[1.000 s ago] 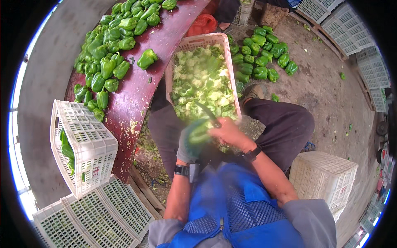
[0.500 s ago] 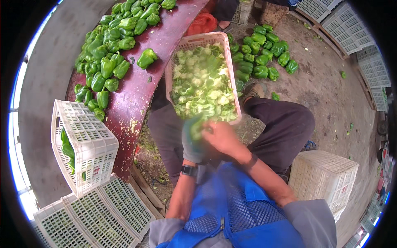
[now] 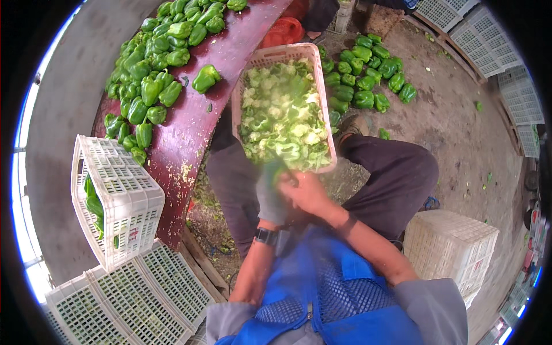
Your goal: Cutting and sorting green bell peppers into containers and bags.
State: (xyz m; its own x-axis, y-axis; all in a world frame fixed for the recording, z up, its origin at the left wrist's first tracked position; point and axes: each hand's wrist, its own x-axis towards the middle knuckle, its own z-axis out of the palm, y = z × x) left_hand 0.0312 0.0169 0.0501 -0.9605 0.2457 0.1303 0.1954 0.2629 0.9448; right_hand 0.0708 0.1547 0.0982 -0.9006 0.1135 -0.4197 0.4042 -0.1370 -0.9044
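My left hand [image 3: 270, 200], in a grey-green glove, is closed around a green bell pepper [image 3: 278, 170] that is partly hidden and blurred. Bare and curled, my right hand [image 3: 306, 194] presses its fingers together against the pepper's right side. Whatever those fingers hold, if anything, does not show. Both hands are between my knees, at the near end of a pale pink plastic crate [image 3: 325, 115]. Pale green pepper cores and cut pieces [image 3: 282, 112] fill that crate.
Whole green bell peppers [image 3: 150, 63] are heaped on a dark red board [image 3: 178, 144] at the left; more peppers [image 3: 365, 75] lie on the floor beyond the crate. White crates stand at the left [image 3: 123, 201] and right [image 3: 451, 244]. A red container [image 3: 282, 33] is behind the pink crate.
My left hand has turned slightly and the pepper in it shows less. My right hand has moved a little left and down, staying against the pepper.
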